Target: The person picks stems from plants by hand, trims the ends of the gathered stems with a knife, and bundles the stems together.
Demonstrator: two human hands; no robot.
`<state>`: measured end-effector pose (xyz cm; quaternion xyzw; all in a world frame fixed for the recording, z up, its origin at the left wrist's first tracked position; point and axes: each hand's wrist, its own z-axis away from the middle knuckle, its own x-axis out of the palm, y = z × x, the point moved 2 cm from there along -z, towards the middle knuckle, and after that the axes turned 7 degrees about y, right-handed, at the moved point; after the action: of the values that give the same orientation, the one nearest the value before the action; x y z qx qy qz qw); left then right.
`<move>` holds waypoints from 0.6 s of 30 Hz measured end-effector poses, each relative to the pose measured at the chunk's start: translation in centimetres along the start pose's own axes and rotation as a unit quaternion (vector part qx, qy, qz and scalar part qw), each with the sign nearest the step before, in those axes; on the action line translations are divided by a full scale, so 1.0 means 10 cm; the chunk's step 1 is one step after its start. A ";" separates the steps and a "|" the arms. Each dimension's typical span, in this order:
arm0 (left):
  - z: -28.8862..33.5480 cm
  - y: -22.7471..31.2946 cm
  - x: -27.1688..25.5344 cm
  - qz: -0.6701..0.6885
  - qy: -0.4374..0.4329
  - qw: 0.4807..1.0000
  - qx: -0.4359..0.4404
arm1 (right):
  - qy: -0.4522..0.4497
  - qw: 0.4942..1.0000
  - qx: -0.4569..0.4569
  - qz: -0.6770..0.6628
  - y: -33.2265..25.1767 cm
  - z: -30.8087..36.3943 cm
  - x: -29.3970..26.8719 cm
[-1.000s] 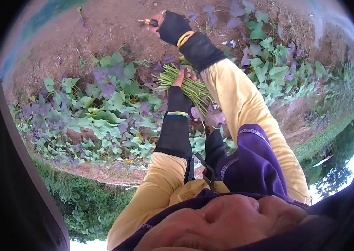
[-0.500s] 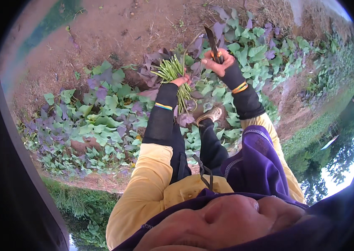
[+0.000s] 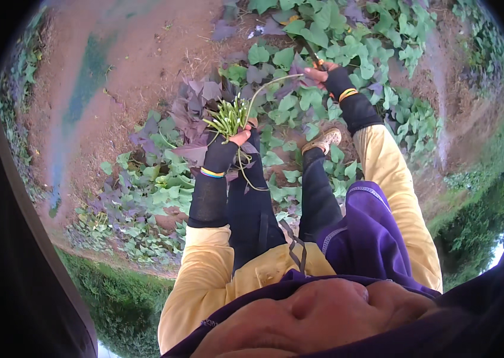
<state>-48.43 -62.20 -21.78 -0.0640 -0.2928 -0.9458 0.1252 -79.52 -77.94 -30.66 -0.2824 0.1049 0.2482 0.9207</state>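
My left hand point(image 3: 241, 136) is closed round a bunch of cut green vine stems point(image 3: 228, 117), their pale cut ends pointing up and away from me. Purple leaves hang about the bunch, and a loose stem trails below it. Further out to the right, my right hand point(image 3: 319, 74) grips a knife point(image 3: 308, 51) with a dark blade and an orange mark by the handle. The blade reaches in among green leaves. One long stem point(image 3: 265, 85) arcs from the bunch to my right fingers; whether they pinch it I cannot tell.
Green and purple leafy vines point(image 3: 347, 53), like sweet potato plants, spread at the far right and round my legs. Bare brown soil point(image 3: 138, 71) lies to the far left. My shoe point(image 3: 323, 141) stands among the leaves. Grass and bushes point(image 3: 121, 292) border the plot.
The view has shifted over the plants. My right hand has reached outward, bringing the knife into the leaves. The bunch has tilted in my left hand, and a long stem now spans toward my right hand.
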 end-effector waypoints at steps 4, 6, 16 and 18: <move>0.15 -0.48 0.94 -0.188 -0.015 0.977 0.097 | -0.052 0.963 0.096 -0.248 0.26 1.15 0.14; 0.24 -0.74 1.53 -0.293 -0.079 0.936 0.176 | 0.037 0.958 0.025 -0.282 0.95 1.34 -0.05; 0.68 -1.17 3.44 -0.175 -0.207 0.960 -0.073 | 0.477 0.854 -0.117 -0.172 2.91 2.72 -2.26; 0.79 -1.22 3.85 -0.108 -0.209 0.961 -0.145 | 0.437 0.866 -0.184 -0.158 3.01 3.06 -2.29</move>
<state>-88.34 -55.66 -14.35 -0.2453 -0.1769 -0.9517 -0.0523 -112.98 -47.97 -12.09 -0.5388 0.4026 -0.0346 0.7392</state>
